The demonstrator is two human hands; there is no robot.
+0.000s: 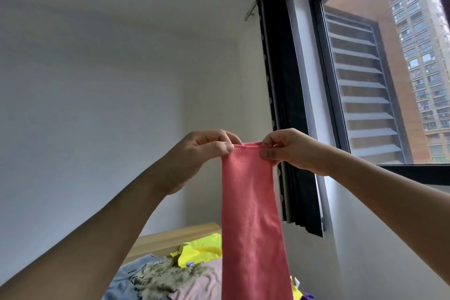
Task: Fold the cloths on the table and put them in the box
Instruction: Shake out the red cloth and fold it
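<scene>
Hanging from both hands in the head view, a pink cloth drops straight down as a long narrow strip, its lower end running out of the bottom of the picture. The left hand pinches the cloth's top left corner, fingers curled with thumb and forefinger closed on the hem. The right hand pinches the top right corner the same way, thumb pressed to the front of the fabric. Between the two sets of fingertips the top hem stretches short and nearly level. Well below the fingers, behind the hanging strip, a heap of cloths lies on a wooden table: a yellow cloth, a patterned olive cloth, a blue cloth and a pale pink cloth. Right of the right-hand fingers stand a dark curtain and a window.
</scene>
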